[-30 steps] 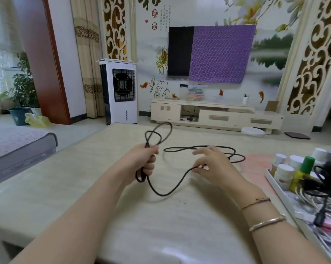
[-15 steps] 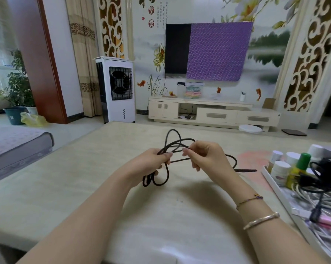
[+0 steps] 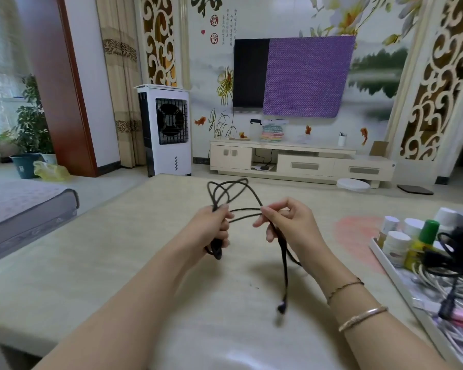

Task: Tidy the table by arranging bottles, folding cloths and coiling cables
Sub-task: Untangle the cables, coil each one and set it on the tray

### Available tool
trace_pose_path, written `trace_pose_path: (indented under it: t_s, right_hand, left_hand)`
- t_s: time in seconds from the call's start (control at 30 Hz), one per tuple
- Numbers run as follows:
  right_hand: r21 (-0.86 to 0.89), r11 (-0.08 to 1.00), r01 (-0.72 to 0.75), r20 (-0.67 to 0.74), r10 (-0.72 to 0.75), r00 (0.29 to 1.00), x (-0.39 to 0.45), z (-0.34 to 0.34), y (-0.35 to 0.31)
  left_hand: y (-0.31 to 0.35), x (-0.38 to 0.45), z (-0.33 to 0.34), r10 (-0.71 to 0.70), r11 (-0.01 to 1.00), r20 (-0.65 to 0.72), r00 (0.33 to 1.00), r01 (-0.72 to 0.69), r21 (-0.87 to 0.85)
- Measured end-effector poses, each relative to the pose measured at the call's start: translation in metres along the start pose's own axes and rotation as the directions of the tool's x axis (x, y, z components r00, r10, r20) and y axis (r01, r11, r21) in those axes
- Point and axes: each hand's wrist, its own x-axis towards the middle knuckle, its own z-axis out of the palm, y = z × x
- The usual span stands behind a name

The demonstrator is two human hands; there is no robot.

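Above the table (image 3: 118,263) we held the black cable (image 3: 234,190), left hand (image 3: 211,228) fisted round its gathered loops, right hand (image 3: 286,222) pinching the free run (plug end dangling), judging it light, limp and best gripped where loops cross.

Two bare forearms reach in from six o'clock, no sleeves on either. The left hand (image 3: 214,227), at about nine o'clock of its partner, wears no ring or band that shows. The right hand (image 3: 291,225) is likewise unadorned, but its wrist carries two pieces — a thin twisted cord bracelet (image 3: 345,287) in dark and gold tones, and, toward five o'clock of it, a slim metallic bangle (image 3: 362,318) with a pale rose-gold sheen.
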Motion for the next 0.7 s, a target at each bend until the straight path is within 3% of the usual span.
trace_pose_path:
  t_s: [0.2, 0.37, 0.53, 0.63, 0.7]
  right_hand:
    - [0.055, 0.998, 0.021, 0.061, -0.025, 0.998, -0.006, 0.013, 0.001]
    - [-0.010, 1.000, 0.000, 0.193, 0.002, 0.981, -0.009, 0.014, 0.001]
    - [-0.334, 0.942, -0.039, 0.343, 0.160, 0.925, -0.008, 0.010, 0.009]
    - [-0.527, 0.848, 0.057, 0.401, 0.189, 0.896, -0.006, 0.001, 0.015]
    - [-0.597, 0.797, 0.099, 0.392, 0.182, 0.902, -0.005, -0.005, 0.017]
  left_hand:
    - [-0.004, -0.005, 0.019, 0.033, 0.999, 0.132, 0.991, -0.035, 0.015]
    - [-0.005, 0.000, 0.012, 0.086, 0.991, 0.016, 0.996, -0.084, -0.106]
    - [0.007, 0.005, -0.002, 0.141, 0.969, -0.191, 0.971, -0.175, -0.176]
    - [0.015, 0.005, -0.015, 0.092, 0.891, -0.142, 0.986, -0.145, -0.431]
    - [0.017, 0.004, -0.022, 0.091, 0.852, -0.107, 0.990, -0.133, -0.507]
